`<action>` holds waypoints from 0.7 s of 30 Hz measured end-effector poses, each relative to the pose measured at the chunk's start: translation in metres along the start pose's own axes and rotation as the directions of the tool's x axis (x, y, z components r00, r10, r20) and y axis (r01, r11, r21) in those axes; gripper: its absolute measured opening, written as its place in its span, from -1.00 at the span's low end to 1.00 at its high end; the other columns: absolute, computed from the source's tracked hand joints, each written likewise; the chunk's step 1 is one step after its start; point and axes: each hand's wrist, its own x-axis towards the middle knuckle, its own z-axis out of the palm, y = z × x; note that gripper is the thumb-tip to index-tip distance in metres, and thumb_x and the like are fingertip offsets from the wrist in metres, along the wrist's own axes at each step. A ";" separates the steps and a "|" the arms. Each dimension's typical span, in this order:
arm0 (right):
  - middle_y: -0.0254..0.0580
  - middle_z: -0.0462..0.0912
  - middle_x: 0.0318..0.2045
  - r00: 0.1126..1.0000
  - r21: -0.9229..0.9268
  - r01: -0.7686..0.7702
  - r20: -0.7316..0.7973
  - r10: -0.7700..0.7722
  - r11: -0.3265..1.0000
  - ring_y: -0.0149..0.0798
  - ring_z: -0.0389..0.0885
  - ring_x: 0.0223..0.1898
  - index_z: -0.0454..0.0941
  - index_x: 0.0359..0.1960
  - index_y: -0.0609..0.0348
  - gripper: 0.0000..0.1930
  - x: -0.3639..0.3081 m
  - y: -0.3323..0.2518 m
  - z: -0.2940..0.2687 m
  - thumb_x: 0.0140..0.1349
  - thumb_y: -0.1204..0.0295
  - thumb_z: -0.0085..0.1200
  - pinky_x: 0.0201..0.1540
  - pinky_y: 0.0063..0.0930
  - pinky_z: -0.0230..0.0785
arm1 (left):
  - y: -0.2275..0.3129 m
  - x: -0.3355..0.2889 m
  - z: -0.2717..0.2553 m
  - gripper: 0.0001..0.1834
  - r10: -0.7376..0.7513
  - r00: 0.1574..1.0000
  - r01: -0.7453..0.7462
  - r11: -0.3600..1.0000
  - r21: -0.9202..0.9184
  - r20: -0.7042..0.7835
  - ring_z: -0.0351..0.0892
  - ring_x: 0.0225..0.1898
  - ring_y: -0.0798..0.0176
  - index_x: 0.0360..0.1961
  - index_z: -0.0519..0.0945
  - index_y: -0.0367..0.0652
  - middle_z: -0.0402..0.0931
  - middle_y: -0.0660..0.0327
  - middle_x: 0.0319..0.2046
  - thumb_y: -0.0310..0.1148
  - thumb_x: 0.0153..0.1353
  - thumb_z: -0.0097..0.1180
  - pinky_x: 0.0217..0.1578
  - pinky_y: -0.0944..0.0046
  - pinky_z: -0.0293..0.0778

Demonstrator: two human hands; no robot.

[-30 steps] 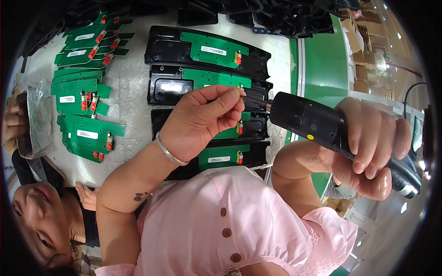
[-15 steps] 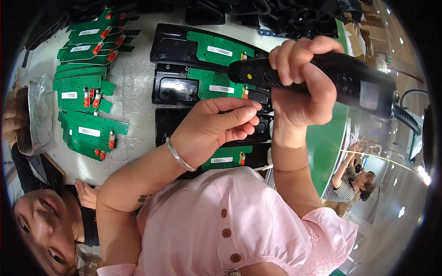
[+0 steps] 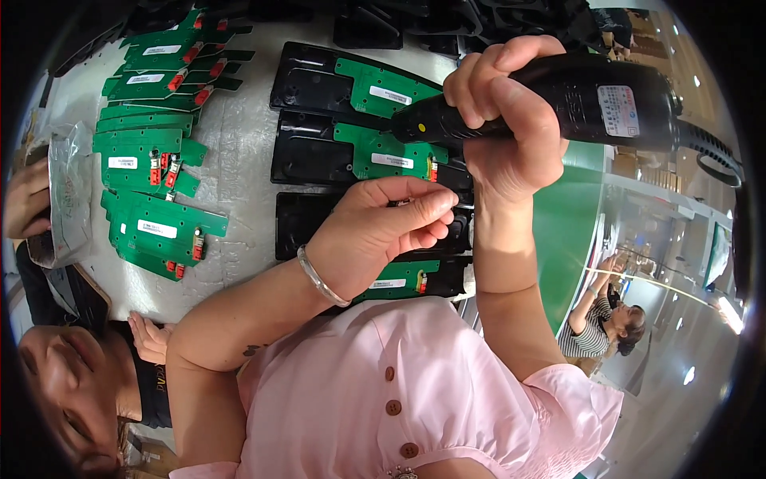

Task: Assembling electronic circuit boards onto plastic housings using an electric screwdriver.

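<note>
In my right hand (image 3: 515, 120) is a black corded electric screwdriver (image 3: 582, 100), my fingers wrapped round its body. Its nose points left, over the gap between two black plastic housings; the bit cannot be made out. Each of these housings, the upper one (image 3: 307, 76) and the middle one (image 3: 307, 152), carries a green circuit board (image 3: 379, 152) with a white label. My left hand (image 3: 391, 215) is closed in a pinch just below, above a third housing (image 3: 291, 219); whatever the fingertips hold is too small to name. Another housing with a board (image 3: 399, 279) lies partly under my left wrist.
Stacked green circuit boards (image 3: 148, 223) with red connectors lie on the left of the pale table (image 3: 239, 160). Black plastic parts (image 3: 495, 28) are piled at the far edge. A person sits at the left beside a clear plastic bag (image 3: 70, 191). A green surface (image 3: 562, 231) lies right.
My right hand and the screwdriver have shifted slightly left and up. My left hand stays pinched, slightly lower. The person at the left has tilted their head downward.
</note>
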 end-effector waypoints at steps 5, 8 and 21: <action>-0.33 0.19 -0.74 1.000 -0.007 0.003 0.018 -0.003 1.000 -0.43 0.13 -0.71 0.26 -0.43 0.24 -0.84 0.001 0.001 0.002 -0.13 0.55 -0.24 -0.55 -0.51 0.09 | -0.002 -0.001 0.000 -0.84 0.059 0.998 -0.059 0.997 -0.058 -0.011 0.44 -0.36 0.46 -0.24 0.48 -0.23 0.47 0.28 -0.38 -0.45 0.14 -0.03 -0.30 0.49 0.37; -0.37 0.16 -0.75 0.996 0.039 0.040 -0.081 -0.037 0.998 -0.44 0.13 -0.71 0.27 -0.44 0.25 -0.85 -0.001 -0.012 0.004 -0.13 0.54 -0.23 -0.57 -0.53 0.06 | 0.003 -0.001 0.003 -0.84 0.102 0.989 -0.108 0.993 -0.052 -0.108 0.47 -0.37 0.47 -0.24 0.46 -0.23 0.48 0.28 -0.37 -0.45 0.15 -0.04 -0.34 0.55 0.42; -0.54 0.38 -0.73 0.978 0.236 0.166 0.084 -0.190 0.958 -0.56 0.37 -0.65 0.28 -0.43 0.07 -0.76 -0.042 -0.108 -0.011 -0.21 0.51 0.00 -0.39 -0.64 0.19 | -0.001 -0.002 0.007 -0.82 0.171 0.981 -0.181 0.976 -0.118 -0.087 0.47 -0.42 0.48 -0.33 0.49 -0.19 0.49 0.30 -0.44 -0.32 0.10 0.06 -0.38 0.55 0.42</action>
